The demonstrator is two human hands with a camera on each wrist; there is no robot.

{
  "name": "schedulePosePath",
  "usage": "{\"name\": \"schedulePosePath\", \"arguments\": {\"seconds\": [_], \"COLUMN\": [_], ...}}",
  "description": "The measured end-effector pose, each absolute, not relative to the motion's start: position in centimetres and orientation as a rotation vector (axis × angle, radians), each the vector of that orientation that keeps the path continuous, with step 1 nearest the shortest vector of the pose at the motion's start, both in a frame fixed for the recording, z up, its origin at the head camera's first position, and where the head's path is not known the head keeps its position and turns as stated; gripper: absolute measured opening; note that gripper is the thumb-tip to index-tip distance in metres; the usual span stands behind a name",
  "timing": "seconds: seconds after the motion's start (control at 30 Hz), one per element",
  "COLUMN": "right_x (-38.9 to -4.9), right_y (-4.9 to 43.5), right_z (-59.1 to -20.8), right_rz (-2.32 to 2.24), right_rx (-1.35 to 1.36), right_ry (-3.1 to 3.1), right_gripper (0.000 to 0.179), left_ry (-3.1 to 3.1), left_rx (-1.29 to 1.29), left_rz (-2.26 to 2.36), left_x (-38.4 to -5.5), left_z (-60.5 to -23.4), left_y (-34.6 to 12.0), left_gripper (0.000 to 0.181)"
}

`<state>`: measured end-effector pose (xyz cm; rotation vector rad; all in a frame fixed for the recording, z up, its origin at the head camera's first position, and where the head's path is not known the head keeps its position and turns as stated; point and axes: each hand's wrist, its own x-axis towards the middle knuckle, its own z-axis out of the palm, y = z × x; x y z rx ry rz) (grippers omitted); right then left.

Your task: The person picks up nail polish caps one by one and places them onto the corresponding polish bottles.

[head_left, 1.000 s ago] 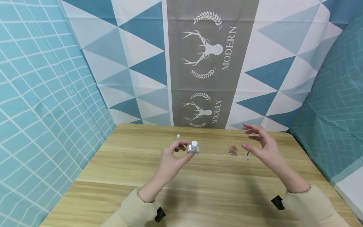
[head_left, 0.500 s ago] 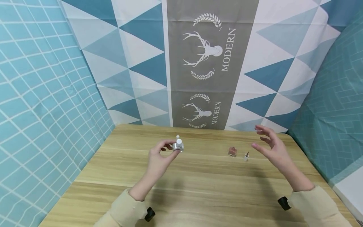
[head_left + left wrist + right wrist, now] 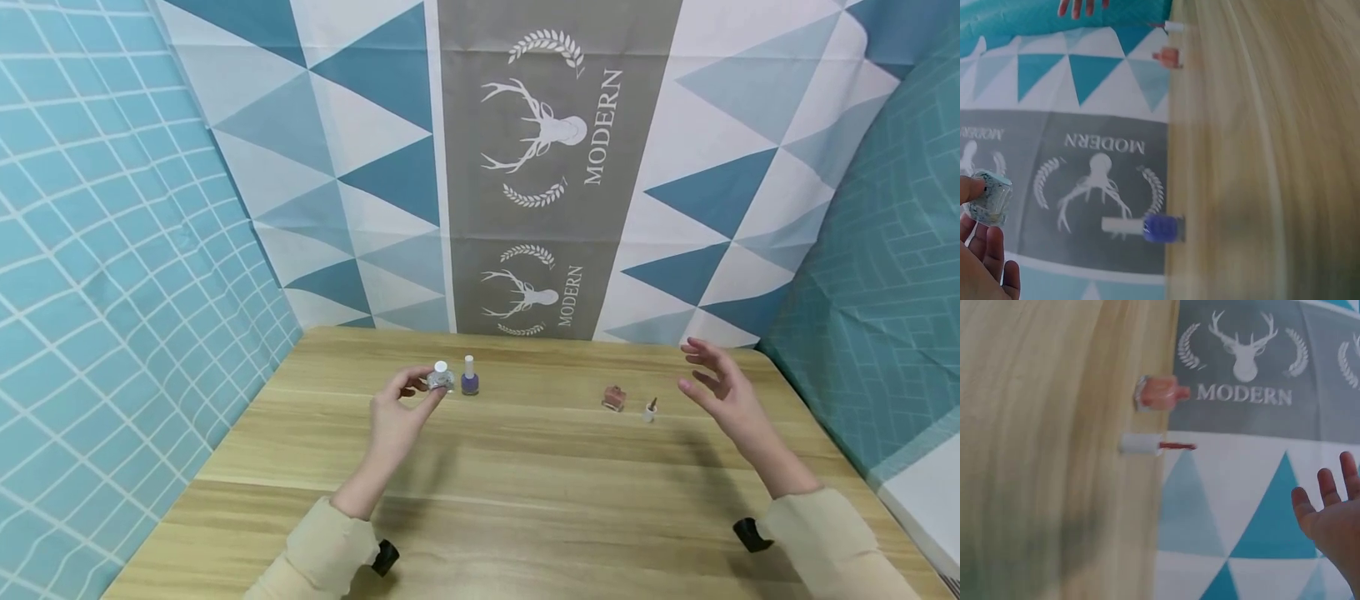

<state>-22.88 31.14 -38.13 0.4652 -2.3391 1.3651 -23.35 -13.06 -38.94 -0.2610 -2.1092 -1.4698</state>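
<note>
One clear bottle (image 3: 442, 380), pinched in left grip (image 3: 398, 414), has moved left of purple bottle (image 3: 470, 384) (not yet set down); right grip (image 3: 724, 390) apart, empty.

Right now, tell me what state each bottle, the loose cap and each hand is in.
Clear bottle: capped, held above the table
Purple bottle: capped, upright
Pink bottle: uncapped, upright
White cap: loose, standing brush up
Left hand: holding the clear bottle
Right hand: raised, holding nothing
</note>
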Motion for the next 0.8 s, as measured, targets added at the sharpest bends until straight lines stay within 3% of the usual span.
{"name": "schedulePosePath", "arguments": {"seconds": [0.47, 0.8], "right_x": [-24.4, -25.8], "right_y": [33.0, 33.7], "right_z": [-43.2, -45.0], "right_rz": [1.45, 1.462], "right_rx": [0.366, 0.152], "right_ry": [-2.44, -2.722], "right_gripper": [0.065, 0.073], "left_ry": [-2.223, -2.259], "left_rx": [-0.014, 0.069], "left_rz": [-1.514, -1.633], "left_x": [-25.8, -28.0], "left_z": [-41.6, -43.1], "left_y": [-15.1, -15.8], "left_gripper": [0.031, 0.035]}}
